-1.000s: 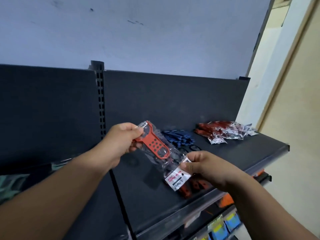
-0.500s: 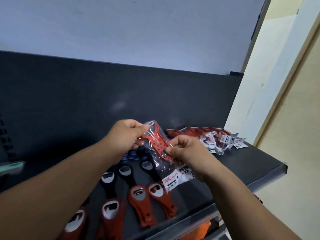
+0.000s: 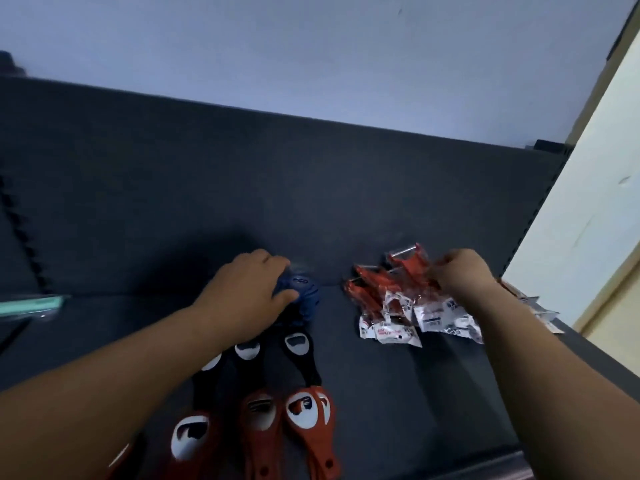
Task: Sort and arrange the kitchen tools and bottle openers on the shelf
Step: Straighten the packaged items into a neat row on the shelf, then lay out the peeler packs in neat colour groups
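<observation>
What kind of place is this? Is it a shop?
Probably a shop. The dark shelf holds rows of matching bottle openers, and beside them lies a pile of red tools sealed in clear packets with printed labels, like goods for sale.

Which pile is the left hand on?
The blue pile, the only blue one, at the back of the shelf behind the loose bottle openers. The left hand grips it; the right hand holds the red bagged pile further right.
</observation>
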Demonstrator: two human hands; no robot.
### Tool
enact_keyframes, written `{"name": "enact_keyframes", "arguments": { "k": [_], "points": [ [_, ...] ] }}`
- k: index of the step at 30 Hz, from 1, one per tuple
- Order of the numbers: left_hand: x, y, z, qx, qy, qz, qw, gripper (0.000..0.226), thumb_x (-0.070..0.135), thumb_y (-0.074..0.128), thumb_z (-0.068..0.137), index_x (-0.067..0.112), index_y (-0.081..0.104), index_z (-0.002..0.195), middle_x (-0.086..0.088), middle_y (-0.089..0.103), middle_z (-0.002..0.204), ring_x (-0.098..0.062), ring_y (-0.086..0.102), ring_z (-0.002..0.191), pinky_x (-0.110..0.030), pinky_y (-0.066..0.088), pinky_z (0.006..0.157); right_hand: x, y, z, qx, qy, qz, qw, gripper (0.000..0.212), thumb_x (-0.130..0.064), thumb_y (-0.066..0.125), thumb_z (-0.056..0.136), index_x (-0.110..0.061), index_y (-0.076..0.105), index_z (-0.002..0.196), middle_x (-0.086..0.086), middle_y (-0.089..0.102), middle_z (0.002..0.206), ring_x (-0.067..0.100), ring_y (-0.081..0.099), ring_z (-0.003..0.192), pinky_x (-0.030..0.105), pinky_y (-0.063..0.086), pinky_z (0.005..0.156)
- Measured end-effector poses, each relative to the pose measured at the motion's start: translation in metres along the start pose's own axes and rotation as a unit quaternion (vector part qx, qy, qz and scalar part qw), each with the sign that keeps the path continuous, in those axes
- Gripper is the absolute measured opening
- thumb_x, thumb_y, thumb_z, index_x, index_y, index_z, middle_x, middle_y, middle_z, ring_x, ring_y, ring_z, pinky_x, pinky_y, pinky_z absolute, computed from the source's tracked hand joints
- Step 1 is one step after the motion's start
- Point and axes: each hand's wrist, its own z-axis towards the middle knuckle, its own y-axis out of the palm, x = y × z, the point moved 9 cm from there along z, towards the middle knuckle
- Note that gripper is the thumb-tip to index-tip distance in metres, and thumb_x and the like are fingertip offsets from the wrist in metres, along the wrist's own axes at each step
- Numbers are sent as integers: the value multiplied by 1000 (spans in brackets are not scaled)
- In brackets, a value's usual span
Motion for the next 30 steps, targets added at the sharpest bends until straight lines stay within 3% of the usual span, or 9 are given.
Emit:
{"name": "enact_keyframes", "arguments": {
  "k": [3, 6, 10, 17, 24, 30],
  "points": [
    [-9, 1, -6, -8, 13, 63, 998, 56, 53, 46, 92, 25, 38, 141, 1, 46, 134, -19, 44, 122, -33, 39, 101, -10, 13, 4, 18, -14, -185, 983, 29, -35, 59, 87, -10, 67, 98, 15, 67, 98, 33, 61, 88, 32, 46, 72],
    [-19, -2, -11, -3, 25, 104, 994, 58, 54, 44, 93, 25, 36, 142, 2, 46, 136, -18, 42, 123, -32, 37, 104, -34, 14, -15, 74, -50, -266, 960, 38, -35, 51, 90, -12, 56, 120, 17, 54, 123, 39, 47, 114, 44, 42, 90],
    [-32, -12, -21, 2, 28, 143, 989, 57, 54, 44, 93, 24, 38, 141, 1, 47, 135, -19, 43, 123, -34, 36, 104, -94, 37, -56, 74, -168, -243, 952, 38, -34, 52, 90, -14, 54, 123, 15, 51, 124, 39, 44, 116, 47, 40, 92],
    [-101, -39, -68, 3, -40, 153, 987, 58, 53, 44, 93, 23, 36, 142, 0, 44, 139, -21, 41, 126, -35, 34, 107, -198, 133, -158, -77, -382, -174, 905, 41, -34, 52, 93, -22, 50, 132, 3, 50, 133, 27, 44, 121, 38, 40, 100],
    [-206, -86, -140, 9, -118, 156, 981, 54, 52, 48, 91, 24, 42, 137, -1, 48, 133, -22, 45, 123, -37, 37, 104, -287, 237, -251, -204, -468, -167, 844, 45, -30, 46, 96, -23, 42, 141, 1, 41, 145, 25, 36, 132, 40, 33, 109],
    [-313, -131, -213, 4, -172, 148, 974, 54, 52, 49, 89, 23, 45, 134, -2, 50, 129, -24, 46, 121, -39, 37, 104, -367, 328, -304, -246, -443, -184, 842, 38, -22, 43, 97, -18, 48, 135, 8, 48, 139, 29, 42, 124, 40, 39, 102]
  ]
}}
